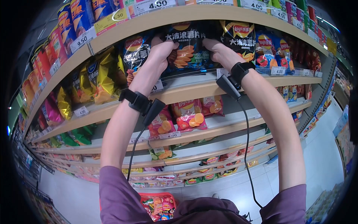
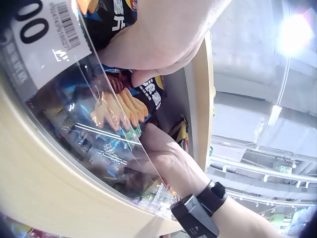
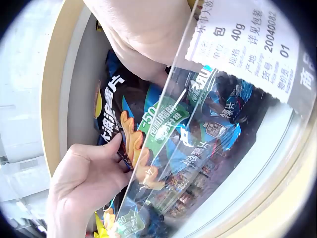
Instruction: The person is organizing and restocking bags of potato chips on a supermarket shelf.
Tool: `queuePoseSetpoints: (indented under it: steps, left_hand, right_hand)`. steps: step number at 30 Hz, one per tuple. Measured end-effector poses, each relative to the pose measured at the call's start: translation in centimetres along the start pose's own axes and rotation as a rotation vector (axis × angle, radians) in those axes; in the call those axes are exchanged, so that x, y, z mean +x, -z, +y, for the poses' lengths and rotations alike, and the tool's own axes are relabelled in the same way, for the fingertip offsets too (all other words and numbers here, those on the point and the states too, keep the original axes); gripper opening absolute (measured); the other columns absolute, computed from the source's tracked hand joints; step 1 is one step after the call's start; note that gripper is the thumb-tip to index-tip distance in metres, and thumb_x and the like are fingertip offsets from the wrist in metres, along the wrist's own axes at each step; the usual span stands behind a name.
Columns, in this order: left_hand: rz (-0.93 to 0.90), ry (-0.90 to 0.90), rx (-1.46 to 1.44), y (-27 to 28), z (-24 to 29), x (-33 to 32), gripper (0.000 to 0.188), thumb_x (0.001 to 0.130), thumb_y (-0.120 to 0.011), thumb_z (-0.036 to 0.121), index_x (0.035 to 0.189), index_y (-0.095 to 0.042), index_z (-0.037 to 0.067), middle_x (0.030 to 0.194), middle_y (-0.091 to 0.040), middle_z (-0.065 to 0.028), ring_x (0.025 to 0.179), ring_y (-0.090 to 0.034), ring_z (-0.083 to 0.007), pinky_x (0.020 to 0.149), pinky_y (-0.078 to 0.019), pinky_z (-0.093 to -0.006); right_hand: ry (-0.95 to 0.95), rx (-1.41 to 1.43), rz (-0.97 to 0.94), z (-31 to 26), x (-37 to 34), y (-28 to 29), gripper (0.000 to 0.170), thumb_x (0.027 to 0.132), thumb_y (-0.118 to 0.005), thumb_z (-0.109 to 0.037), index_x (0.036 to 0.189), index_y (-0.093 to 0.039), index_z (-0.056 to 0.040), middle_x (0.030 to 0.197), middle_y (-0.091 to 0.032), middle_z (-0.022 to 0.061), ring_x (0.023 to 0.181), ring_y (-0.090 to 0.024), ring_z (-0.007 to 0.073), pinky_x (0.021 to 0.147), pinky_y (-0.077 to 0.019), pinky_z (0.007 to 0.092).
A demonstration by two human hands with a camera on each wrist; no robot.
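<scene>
A black and blue chip bag [image 1: 184, 52] with orange wavy chips stands upright on the upper shelf, between two hands. My left hand [image 1: 162, 50] grips its left edge, the thumb on the front and the fingers behind; the right wrist view shows this left hand [image 3: 89, 173] beside the printed chips [image 3: 133, 144]. At the bag's right edge is my right hand [image 1: 218, 50], thumb at the front, other fingers hidden. In the left wrist view, the right hand [image 2: 166, 153] lies against the bag [image 2: 131, 106], partly seen through the clear shelf guard [image 2: 99, 144].
Similar dark bags [image 1: 238, 39] flank it. The shelf above [image 1: 186, 13] carries cans and price tags and overhangs the hands. A clear guard [image 1: 186, 77] runs along the shelf's front. Lower shelves hold pink bags [image 1: 189, 115]. A red basket [image 1: 158, 195] with packets is on the floor.
</scene>
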State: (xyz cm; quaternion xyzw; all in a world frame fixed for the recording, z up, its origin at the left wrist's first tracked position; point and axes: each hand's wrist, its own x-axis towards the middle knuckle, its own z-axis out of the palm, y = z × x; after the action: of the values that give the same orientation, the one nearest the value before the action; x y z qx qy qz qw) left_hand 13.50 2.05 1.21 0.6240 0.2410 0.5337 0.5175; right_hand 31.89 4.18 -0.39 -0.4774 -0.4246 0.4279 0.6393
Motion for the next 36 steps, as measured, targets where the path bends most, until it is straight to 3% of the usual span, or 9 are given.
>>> queuePoseSetpoints:
  steps: [5,7,11,13,19,23,28,33,36]
  left_hand:
    - [0.03,-0.095,0.332,0.4,-0.7,-0.7,0.046,0.076,-0.071,0.003,0.115,-0.05,-0.006,0.109,-0.06,-0.0138,0.103,-0.056,-0.0206,0.091,-0.043,-0.0335]
    - [-0.07,-0.089,0.473,0.9,-0.5,-1.0,0.067,0.075,-0.077,0.012,0.127,-0.04,-0.006,0.119,-0.057,-0.0154,0.106,-0.056,-0.0208,0.095,-0.0423,-0.0333]
    - [-0.042,-0.475,0.645,1.8,-1.8,-2.8,0.093,0.077,-0.076,0.022,0.137,-0.017,-0.017,0.124,-0.054,-0.027,0.114,-0.056,-0.0303,0.098,-0.0436,-0.0342]
    - [-0.019,-0.483,0.668,1.9,-1.7,-3.7,0.091,0.08,-0.074,0.033,0.134,-0.022,-0.018,0.121,-0.056,-0.0264,0.111,-0.058,-0.0298,0.096,-0.0449,-0.0344]
    - [-0.109,0.005,0.476,1.6,0.2,-2.5,0.088,0.078,-0.073,0.05,0.136,-0.036,-0.005,0.126,-0.055,-0.0158,0.117,-0.05,-0.022,0.102,-0.0355,-0.0322]
    - [-0.059,-0.157,0.421,1.2,-0.4,-1.2,0.085,0.074,-0.078,0.044,0.134,-0.04,-0.003,0.123,-0.057,-0.0133,0.113,-0.053,-0.0203,0.1,-0.0374,-0.0314]
    - [-0.147,-0.019,0.247,1.5,-1.5,0.6,0.058,0.076,-0.078,0.03,0.121,-0.058,-0.001,0.113,-0.063,-0.0073,0.104,-0.056,-0.0133,0.09,-0.0417,-0.0278]
    - [-0.154,-0.025,0.213,1.9,-2.2,1.3,0.053,0.067,-0.086,0.034,0.103,-0.067,0.001,0.101,-0.066,-0.0068,0.092,-0.058,-0.0094,0.079,-0.0455,-0.0288]
    - [-0.211,0.074,0.166,2.1,-2.5,2.5,0.041,0.079,-0.077,0.026,0.113,-0.067,0.006,0.112,-0.066,-0.0028,0.103,-0.058,-0.0094,0.088,-0.0427,-0.0262]
  right_hand:
    - [0.093,0.08,-0.025,0.3,-0.6,0.0,0.03,0.095,-0.043,-0.019,0.108,-0.06,0.0021,0.105,-0.067,0.014,0.089,-0.065,0.0196,0.077,-0.0518,0.0323]
    - [0.086,0.075,-0.021,0.0,-1.2,-0.5,0.031,0.095,-0.041,-0.02,0.108,-0.06,0.0012,0.108,-0.066,0.0137,0.095,-0.064,0.0195,0.081,-0.0507,0.0326]
    - [0.126,0.126,-0.03,1.3,-1.1,-0.4,0.032,0.093,-0.042,-0.021,0.108,-0.061,-0.0007,0.109,-0.066,0.0127,0.097,-0.061,0.0199,0.086,-0.045,0.0327]
    - [0.146,0.074,0.022,1.5,-1.0,-0.5,0.03,0.092,-0.042,-0.022,0.104,-0.062,-0.0019,0.101,-0.067,0.0111,0.093,-0.06,0.0191,0.083,-0.0436,0.0332]
    - [0.149,0.036,-0.007,2.1,1.4,0.3,0.024,0.099,-0.043,-0.021,0.104,-0.061,-0.0064,0.101,-0.068,0.0074,0.088,-0.065,0.0153,0.075,-0.0506,0.0292]
    - [0.293,-0.143,0.127,2.3,3.4,0.6,0.021,0.09,-0.057,-0.018,0.106,-0.065,-0.0057,0.096,-0.068,0.0067,0.086,-0.065,0.0152,0.07,-0.0484,0.0271]
    - [0.306,-0.533,0.399,1.3,4.3,-0.5,0.037,0.082,-0.064,-0.019,0.114,-0.063,-0.0003,0.109,-0.066,0.0142,0.096,-0.063,0.0202,0.077,-0.0474,0.0313]
    - [0.38,-0.37,0.186,1.3,1.9,0.0,0.042,0.082,-0.065,-0.025,0.115,-0.062,-0.0001,0.11,-0.066,0.0145,0.097,-0.062,0.0203,0.08,-0.0466,0.0314]
    - [0.338,-0.344,0.153,0.2,-0.2,-0.7,0.044,0.083,-0.064,-0.029,0.115,-0.062,0.0012,0.108,-0.066,0.015,0.095,-0.062,0.0194,0.08,-0.0465,0.0317]
